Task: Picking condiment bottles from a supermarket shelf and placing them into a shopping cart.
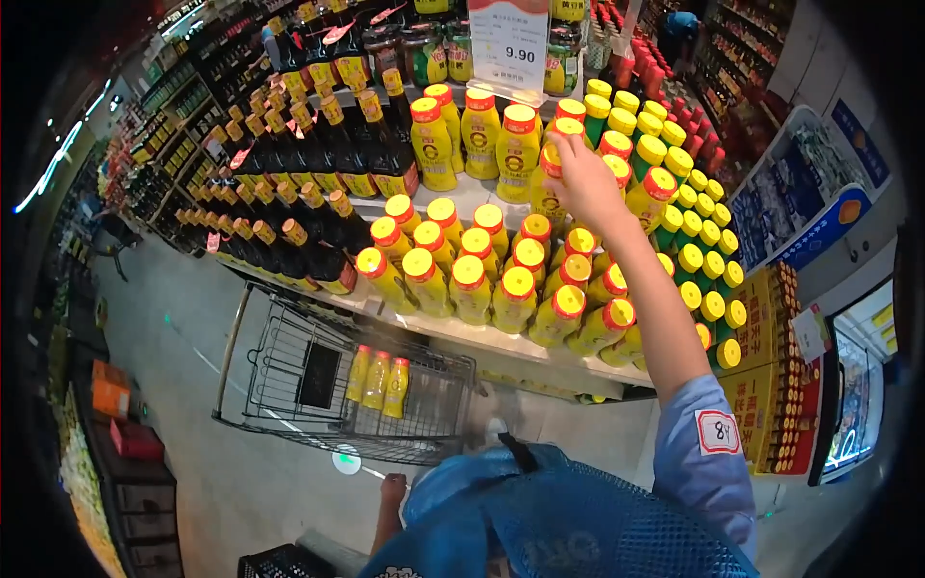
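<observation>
My right hand (582, 180) reaches over the stepped shelf, its fingers around the red and yellow cap area of a yellow squeeze bottle (547, 193) on the upper step; whether it grips the bottle is hard to tell. Similar yellow bottles (437, 152) stand upright to its left, and several rows of them (473, 289) fill the lower step. My left hand (394, 485) hangs low beside my body, its fingers curled, with nothing visible in it. Ahead of it stands a wire shopping cart (289, 426), in which three yellow bottles (376, 381) lie side by side.
Dark sauce bottles (350, 155) crowd the shelf's left part. Green bottles with yellow caps (679, 160) stand at the right. A price sign (508, 43) rises behind the yellow bottles. A black crate (282, 562) sits low on the floor. Another person (679, 32) is far back.
</observation>
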Motion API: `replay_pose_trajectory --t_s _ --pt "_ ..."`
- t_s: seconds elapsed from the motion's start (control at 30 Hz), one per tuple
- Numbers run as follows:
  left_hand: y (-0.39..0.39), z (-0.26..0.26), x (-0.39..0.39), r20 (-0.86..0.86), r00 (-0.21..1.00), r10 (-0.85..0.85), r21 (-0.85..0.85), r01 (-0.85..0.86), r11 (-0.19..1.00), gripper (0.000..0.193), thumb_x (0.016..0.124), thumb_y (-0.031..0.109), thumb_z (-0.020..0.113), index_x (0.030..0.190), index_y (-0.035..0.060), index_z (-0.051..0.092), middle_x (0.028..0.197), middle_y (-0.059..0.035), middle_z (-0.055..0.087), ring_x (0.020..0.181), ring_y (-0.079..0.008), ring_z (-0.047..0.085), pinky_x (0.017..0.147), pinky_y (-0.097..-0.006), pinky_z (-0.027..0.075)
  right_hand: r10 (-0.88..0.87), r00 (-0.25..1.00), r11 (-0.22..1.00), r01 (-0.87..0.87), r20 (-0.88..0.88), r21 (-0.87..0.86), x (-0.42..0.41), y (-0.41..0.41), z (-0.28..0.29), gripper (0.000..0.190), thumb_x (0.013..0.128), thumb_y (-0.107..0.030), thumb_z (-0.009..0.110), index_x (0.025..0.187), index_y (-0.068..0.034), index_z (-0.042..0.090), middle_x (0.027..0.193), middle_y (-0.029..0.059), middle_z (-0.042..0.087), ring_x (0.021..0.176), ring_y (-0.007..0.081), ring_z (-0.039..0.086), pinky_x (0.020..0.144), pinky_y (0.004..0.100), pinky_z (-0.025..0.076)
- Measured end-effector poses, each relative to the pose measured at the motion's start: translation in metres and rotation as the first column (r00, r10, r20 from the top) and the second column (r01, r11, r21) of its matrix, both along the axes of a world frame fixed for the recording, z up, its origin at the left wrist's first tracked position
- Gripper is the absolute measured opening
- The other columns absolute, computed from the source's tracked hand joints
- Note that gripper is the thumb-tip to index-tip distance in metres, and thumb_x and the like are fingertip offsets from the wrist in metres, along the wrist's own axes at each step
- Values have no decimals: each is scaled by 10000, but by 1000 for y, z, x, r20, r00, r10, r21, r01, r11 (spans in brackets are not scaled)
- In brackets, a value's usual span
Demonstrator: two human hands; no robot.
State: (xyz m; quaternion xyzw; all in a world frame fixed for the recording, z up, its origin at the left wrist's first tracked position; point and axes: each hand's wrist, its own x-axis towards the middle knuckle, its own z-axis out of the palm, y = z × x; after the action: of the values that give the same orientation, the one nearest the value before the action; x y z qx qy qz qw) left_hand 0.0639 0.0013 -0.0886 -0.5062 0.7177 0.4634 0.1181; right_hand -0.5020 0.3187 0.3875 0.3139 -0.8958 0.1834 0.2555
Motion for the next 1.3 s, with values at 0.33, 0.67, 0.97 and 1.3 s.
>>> replay_pose_trajectory --t_s 0.33,0.67,0.97,1.3 --pt "-7 59 -53 -121 985 -121 -167 100 981 280 830 278 619 907 13 663 796 -170 683 779 -300 675 700 -386 517 35 997 994 -28 72 -101 19 -2 12 575 735 -141 736 1255 -86 495 1214 145 496 1080 328 545 834 429 489" --pt "19 235 -181 -550 779 -299 -431 42 901 215 908 179 564 1013 -1 611 866 -183 645 807 -331 631 728 -386 487 145 942 934 -231 -303 -273 84 -23 84 562 679 -92 768 1202 -94 561 1095 113 547 886 285 609 704 350 521" --pt "90 400 -241 -655 487 -577 -682 -53 730 700 750 176 751 1318 -6 384 1275 -174 468 1159 -296 474 993 -381 373 385 917 822 -391 -102 -413 178 -62 56 559 648 -192 823 1138 -48 595 953 116 532 811 275 599 671 352 503" --pt "109 337 -211 -542 655 -527 -676 33 736 877 623 267 843 1314 -30 391 1145 -216 534 1033 -376 556 867 -417 466 439 791 864 -240 427 -443 230 -105 -52 535 665 -247 808 1113 -39 600 906 108 511 780 278 591 666 359 493"
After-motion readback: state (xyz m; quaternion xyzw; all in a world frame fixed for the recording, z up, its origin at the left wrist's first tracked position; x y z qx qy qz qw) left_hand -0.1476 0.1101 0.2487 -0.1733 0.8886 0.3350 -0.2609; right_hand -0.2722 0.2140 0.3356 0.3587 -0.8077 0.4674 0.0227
